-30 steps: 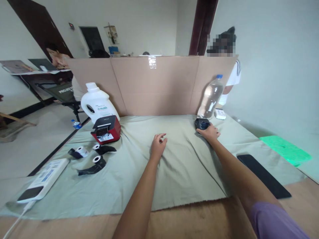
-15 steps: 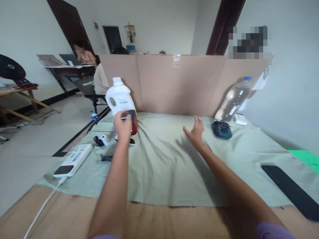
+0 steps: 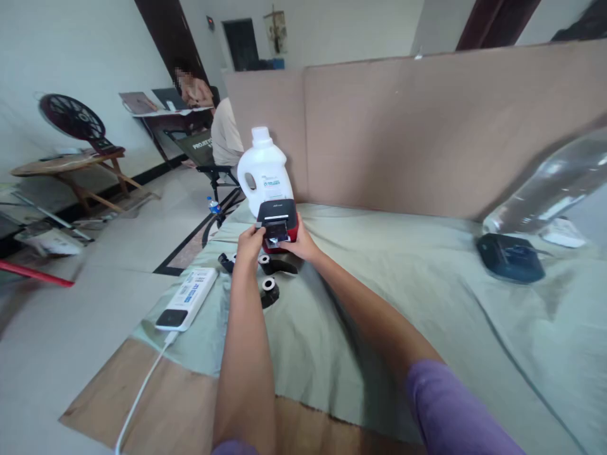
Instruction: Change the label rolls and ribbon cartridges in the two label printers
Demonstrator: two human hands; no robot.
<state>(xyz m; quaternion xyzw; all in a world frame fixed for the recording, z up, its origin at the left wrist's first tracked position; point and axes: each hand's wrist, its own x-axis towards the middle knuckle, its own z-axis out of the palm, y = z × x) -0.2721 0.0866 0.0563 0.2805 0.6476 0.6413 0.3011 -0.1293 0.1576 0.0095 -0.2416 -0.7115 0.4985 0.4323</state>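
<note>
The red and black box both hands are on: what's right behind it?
A white jug stands right behind the red and black box, with a cardboard screen beyond. The jug's base is hidden by the box.

Head cam, looks fwd/down-left over table (image 3: 360,354), fairly near; edges blurred.

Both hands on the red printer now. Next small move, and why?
Probably draw the red label printer a little toward the body. The left hand and right hand flank its front, but it sits close in front of the white jug, with label rolls loose on the cloth just before it.
</note>
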